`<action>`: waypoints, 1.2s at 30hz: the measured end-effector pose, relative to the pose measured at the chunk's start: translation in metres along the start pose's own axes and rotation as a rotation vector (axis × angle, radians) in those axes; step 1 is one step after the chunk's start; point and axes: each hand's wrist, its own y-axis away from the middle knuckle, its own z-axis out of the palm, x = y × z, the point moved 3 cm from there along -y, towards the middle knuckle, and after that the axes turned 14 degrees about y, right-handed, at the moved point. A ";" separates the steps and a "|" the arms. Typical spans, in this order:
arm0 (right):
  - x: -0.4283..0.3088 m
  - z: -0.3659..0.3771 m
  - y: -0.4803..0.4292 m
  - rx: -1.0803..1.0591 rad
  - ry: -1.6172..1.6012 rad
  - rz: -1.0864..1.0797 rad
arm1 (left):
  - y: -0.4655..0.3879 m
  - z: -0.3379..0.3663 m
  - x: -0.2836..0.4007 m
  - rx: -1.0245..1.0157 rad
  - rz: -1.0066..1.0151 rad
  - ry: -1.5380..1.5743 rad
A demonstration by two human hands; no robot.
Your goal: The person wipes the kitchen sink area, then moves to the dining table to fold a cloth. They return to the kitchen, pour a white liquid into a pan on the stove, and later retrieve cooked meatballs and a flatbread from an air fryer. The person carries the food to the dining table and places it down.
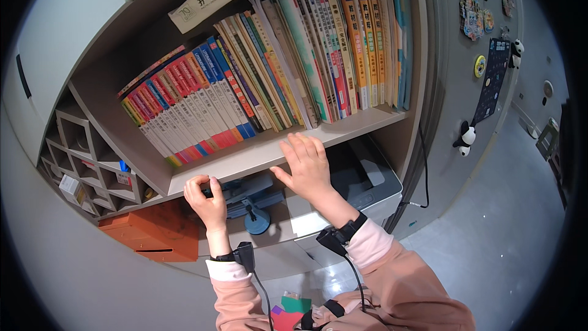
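A row of upright books (188, 105) stands on a grey shelf board (363, 123), leaning somewhat towards the left end. My right hand (305, 161) lies with its fingertips on the front edge of the board, below the middle of the row; its thumb is spread and it holds nothing. At the board's front edge farther left is my left hand (206, 197), with fingers curled and thumb apart, and no object shows in it. Both wrists wear black straps with cabled devices. Taller orange-spined books (363, 41) stand at the right of the row.
Beneath the board are a printer (367, 193), a blue stand with a round base (257, 221) and an orange box (151, 234). A lattice rack (78, 135) with small items is at left. A grey door with magnets (473, 18) stands at right. A paper band and green-white bag hang above the books.
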 end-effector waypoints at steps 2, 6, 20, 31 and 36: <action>0.000 0.000 0.000 -0.002 -0.001 0.000 | 0.000 0.000 0.000 -0.001 0.001 0.011; 0.000 -0.001 0.000 -0.003 -0.001 -0.002 | 0.001 0.000 0.000 -0.002 -0.010 0.014; 0.001 0.000 0.000 -0.024 0.004 -0.011 | 0.002 0.000 -0.002 0.017 -0.022 0.019; 0.000 0.000 -0.001 -0.008 -0.005 -0.010 | 0.000 0.000 -0.002 0.029 -0.011 0.043; -0.002 0.000 -0.001 -0.026 0.030 -0.024 | 0.000 -0.001 -0.002 0.038 -0.024 0.032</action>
